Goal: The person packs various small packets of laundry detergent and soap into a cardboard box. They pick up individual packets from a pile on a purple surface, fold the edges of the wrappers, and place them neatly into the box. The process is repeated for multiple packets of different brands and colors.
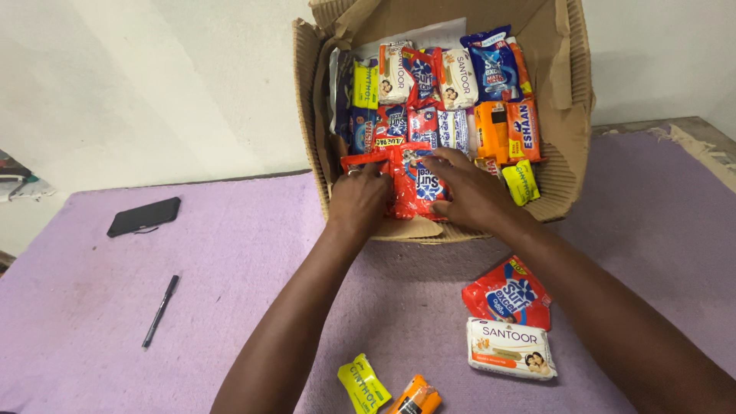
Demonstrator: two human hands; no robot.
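A red detergent sachet (420,186) with a blue-and-white emblem lies at the near edge of the goods inside a cardboard box (571,153), and both hands are on it. The left hand (359,198) is curled over the sachet's left end, fingers bent down onto the red wrapper; the right hand (468,190) lies flatter, fingers spread narrowly across its right side and pointing left, so the packet is pinched between the two hands. Whether it is lifted clear of the packets beneath or only pressed against them cannot be told. Both forearms reach forward and converge from the bottom of the view, wrists lying over the box's low, torn front wall, which seems to be why the hands enter from that side. Behind the hands the box is packed tightly with rows of small wrapped goods: white soap bars, blue and red sachets, orange packets and yellow ones, standing or leaning edge to edge so that they prop one another up. The box sits on a purple cloth (230,307). On it, near the right forearm, lie a second red sachet (506,293) and just below it a white soap bar (511,349); at the bottom edge a yellow packet (364,383) and an orange packet (415,397) lie side by side. Well apart to the left are a black pen (160,310) and a black phone (144,216).
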